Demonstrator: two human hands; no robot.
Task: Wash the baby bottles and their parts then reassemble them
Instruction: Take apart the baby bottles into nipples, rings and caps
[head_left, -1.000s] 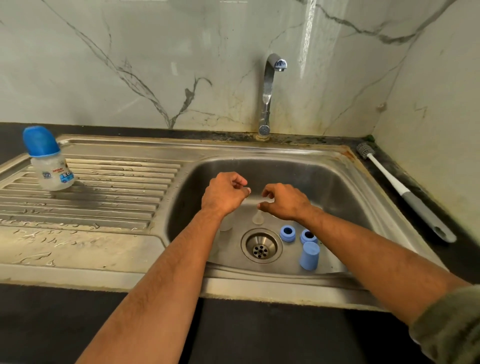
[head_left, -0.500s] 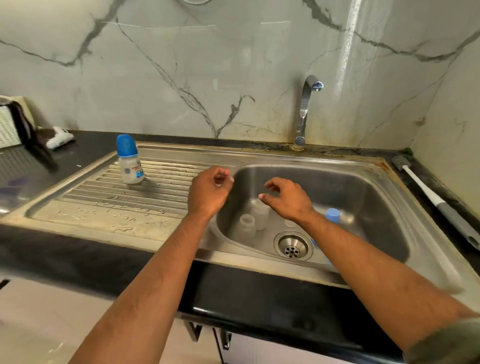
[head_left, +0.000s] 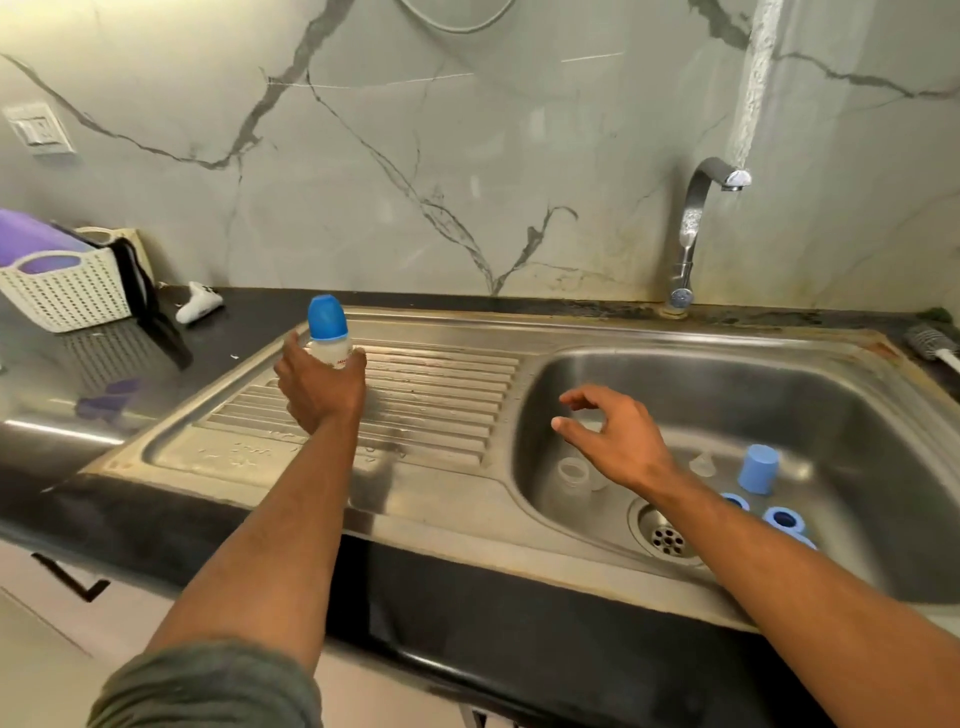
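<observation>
Head view: left hand (head_left: 319, 387) is gripping the small blue-capped baby bottle (head_left: 328, 332) on the steel drainboard (head_left: 436, 395).
Right hand (head_left: 618, 436) is hovering loose-fingered, holding nothing; blue caps and clear parts are lying loose in the basin, seemingly awaiting reassembly.

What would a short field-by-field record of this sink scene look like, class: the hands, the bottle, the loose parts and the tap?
left hand: grips the capped bottle on the draining board
right hand: over the basin, fingers loosely curved, holds nothing
basin: blue cap upright, blue rings, clear teat, clear bottle body
tap: no water running
brush: on the counter at the far right
</observation>
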